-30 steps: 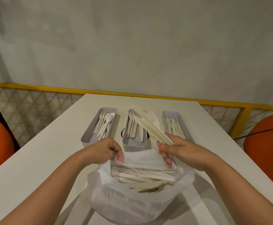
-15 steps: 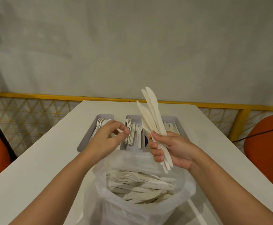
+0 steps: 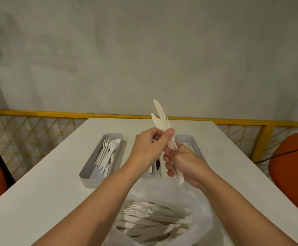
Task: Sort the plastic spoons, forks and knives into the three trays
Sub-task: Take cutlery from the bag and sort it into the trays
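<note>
Right hand: my fingers are curled tight round the lower handles of a bundle of white plastic knives. The handle ends stick out below my palm. The bundle stands nearly upright, with its blades fanned slightly above both hands.

Left hand: curled, with the thumb pressed against the bundle partway up. My fingers close in from the other side, pinching at the knives. I cannot tell how many pieces this pinch takes.

The bundle is in the air above the middle tray, which my hands mostly hide. The left tray holds spoons and what look like fork tines beside them. The right tray shows only its far rim and a few white pieces behind my right hand.

The clear plastic bag sits open on the white table, nearest me. Inside it lie forks and more loose cutlery, all lying flat.
</note>
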